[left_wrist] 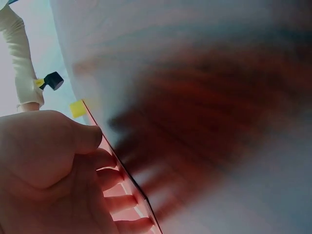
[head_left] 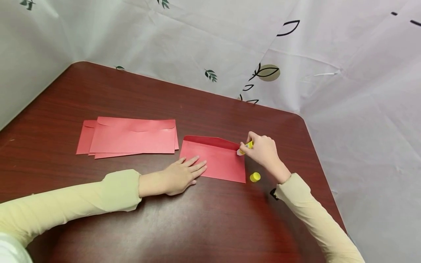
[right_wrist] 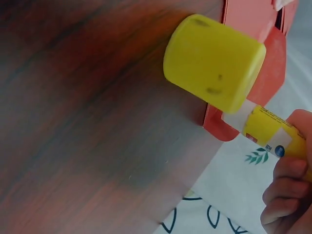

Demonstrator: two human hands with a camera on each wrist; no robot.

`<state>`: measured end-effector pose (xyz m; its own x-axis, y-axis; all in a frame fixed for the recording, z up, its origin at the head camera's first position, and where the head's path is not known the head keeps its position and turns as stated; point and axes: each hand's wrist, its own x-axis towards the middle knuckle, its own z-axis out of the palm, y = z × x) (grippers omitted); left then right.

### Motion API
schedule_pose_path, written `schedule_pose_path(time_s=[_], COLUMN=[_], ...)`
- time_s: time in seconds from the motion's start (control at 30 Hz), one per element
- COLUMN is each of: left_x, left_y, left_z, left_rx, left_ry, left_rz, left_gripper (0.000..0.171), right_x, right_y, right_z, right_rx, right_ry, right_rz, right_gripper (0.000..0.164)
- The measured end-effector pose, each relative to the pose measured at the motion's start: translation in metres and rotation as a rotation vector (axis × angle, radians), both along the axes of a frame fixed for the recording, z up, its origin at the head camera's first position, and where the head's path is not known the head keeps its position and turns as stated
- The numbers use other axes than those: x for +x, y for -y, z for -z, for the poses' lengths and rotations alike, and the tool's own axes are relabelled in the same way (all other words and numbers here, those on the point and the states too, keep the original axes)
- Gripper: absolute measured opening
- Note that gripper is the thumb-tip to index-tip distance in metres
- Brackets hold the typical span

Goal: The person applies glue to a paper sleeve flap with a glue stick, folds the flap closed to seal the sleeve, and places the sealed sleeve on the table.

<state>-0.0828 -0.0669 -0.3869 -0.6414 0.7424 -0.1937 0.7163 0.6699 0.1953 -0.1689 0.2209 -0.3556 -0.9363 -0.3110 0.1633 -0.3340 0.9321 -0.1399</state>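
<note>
A red envelope (head_left: 217, 162) lies on the table with its flap (head_left: 210, 141) folded open toward the far side. My left hand (head_left: 182, 176) rests on its near left part, fingers spread and straight. In my right hand (head_left: 264, 150) is a yellow glue stick (head_left: 247, 146), its white tip at the right end of the flap crease. The right wrist view shows fingers curled round the glue stick (right_wrist: 275, 130). The yellow cap (head_left: 254, 177) stands on the table just right of the envelope, and it looms large in the right wrist view.
Several red envelopes (head_left: 135, 137) lie in an overlapping pile left of the open one. The dark wooden table (head_left: 184, 226) has a pale leaf-patterned cloth (head_left: 184, 44) hanging behind it. A dark wrist camera (head_left: 273, 194) shows by the right sleeve.
</note>
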Motion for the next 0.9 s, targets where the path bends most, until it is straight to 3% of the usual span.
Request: schedule_pose_path(time_s=[0.27, 0.9], left_x=[-0.003, -0.007], left_y=[-0.001, 0.001], left_z=[-0.001, -0.005], left_rx=[-0.045, -0.027], left_ry=[-0.002, 0.099], left_rz=[0.012, 0.020], left_gripper=[0.054, 0.054], right_x=[-0.002, -0.013], right_y=[0.000, 0.008], right_z=[0.003, 0.014], right_rx=[0.058, -0.065], right_ry=[0.010, -0.027], right_rz=[0.005, -0.043], right_gripper=[0.023, 0.020])
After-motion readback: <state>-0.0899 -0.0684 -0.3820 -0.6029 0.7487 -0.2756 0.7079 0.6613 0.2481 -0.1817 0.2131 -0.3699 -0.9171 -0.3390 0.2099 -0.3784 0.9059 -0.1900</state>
